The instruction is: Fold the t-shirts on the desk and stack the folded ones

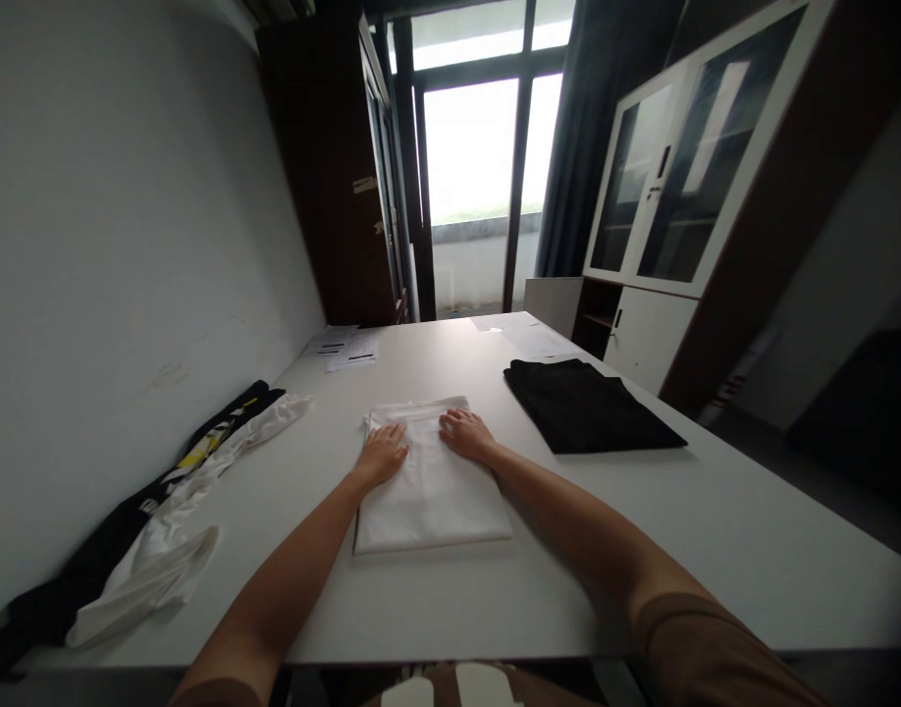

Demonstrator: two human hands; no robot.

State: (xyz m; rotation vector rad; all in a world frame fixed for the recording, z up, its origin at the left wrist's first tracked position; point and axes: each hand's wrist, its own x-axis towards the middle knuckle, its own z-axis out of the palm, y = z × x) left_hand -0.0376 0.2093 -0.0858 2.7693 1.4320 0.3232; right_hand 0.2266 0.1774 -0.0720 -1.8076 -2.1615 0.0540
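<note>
A white cloth [432, 501], folded into a flat rectangle, lies in front of me on the white table [450, 609]. My left hand [384, 452] rests flat on its upper left part, fingers stretched out. On the upper right part lies my right hand [466, 433], palm down with the fingers extended. Neither hand grips the fabric. What garment the cloth is cannot be made out from its folded shape.
A folded black cloth [590, 407] lies to the right. Along the left wall are crumpled white fabric [171, 535] and a black garment [89, 550] with yellow markings. Paper sheets [352, 352] lie at the far left. A glass-door cabinet [663, 187] stands at the right.
</note>
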